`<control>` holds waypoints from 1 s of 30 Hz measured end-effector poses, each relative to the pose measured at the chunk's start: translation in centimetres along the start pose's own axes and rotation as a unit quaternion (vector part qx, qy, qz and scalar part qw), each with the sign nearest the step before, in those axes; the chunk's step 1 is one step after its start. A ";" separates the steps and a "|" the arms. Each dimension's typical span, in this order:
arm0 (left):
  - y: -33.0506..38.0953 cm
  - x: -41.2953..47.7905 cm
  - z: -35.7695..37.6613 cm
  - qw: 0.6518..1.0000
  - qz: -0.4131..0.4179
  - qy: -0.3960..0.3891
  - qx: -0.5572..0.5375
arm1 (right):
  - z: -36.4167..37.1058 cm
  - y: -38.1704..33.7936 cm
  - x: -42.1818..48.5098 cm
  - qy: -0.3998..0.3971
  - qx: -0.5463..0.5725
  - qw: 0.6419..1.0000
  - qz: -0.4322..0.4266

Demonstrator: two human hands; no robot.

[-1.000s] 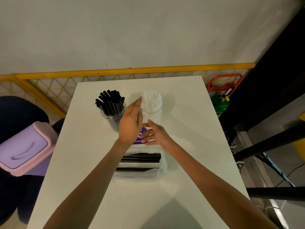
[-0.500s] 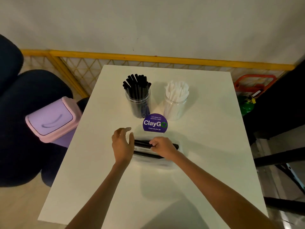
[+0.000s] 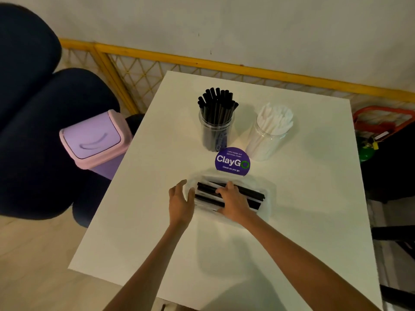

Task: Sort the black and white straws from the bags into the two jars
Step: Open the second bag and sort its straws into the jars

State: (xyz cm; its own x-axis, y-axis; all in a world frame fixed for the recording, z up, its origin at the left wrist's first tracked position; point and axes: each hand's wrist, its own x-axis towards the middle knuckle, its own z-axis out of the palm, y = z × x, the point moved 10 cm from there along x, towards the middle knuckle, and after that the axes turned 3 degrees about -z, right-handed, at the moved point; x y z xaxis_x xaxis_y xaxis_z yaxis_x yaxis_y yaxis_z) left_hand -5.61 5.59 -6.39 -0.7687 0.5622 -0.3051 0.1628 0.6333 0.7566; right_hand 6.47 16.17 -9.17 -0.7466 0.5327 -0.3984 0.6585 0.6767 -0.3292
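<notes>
Head view looks down on a white table with a round purple sticker that reads "ClayGo", with "Let's keep our pantries clean" above the name and "Clean as you go" below.

Just nearer than the sticker lies a clear plastic bag holding loose black straws. The film is so pale against the table that its edges are hard to trace. The right hand lies on the bag and covers its middle. Its fingers bend down onto the straws, but the back of the hand hides whether they pinch the plastic or only press on it (I cannot tell). The left hand is at the bag's left end, fingers spread wide and gently curved, holding nothing.

Just beyond the sticker stand two clear jars: one full of upright black straws to its far left, and one full of white straws to its far right.

Well left of the sticker, off the table, is a purple bin with a pink rim.
</notes>
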 end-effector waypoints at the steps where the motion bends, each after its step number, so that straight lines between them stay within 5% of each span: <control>1: -0.2 0.0 0.1 1.000 -0.006 -0.007 -0.005 | 0.1 -0.2 0.0 0.005 -0.009 1.000 -0.002; 19: -1.1 0.8 0.8 0.998 -0.029 -0.049 -0.011 | 0.6 -0.7 1.8 0.008 -0.099 0.995 -0.006; 30: 0.1 1.0 0.6 0.998 -0.020 -0.054 -0.008 | 0.6 0.5 1.5 -0.016 0.091 0.995 0.035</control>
State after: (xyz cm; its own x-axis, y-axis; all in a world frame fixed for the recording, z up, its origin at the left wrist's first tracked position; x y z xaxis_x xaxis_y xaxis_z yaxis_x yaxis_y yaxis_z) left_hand -6.00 6.55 -7.01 -0.7030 0.5915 -0.3949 0.1235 0.6484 0.7512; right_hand 5.74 17.02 -10.50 -0.6961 0.5570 -0.4530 0.7179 0.5337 -0.4469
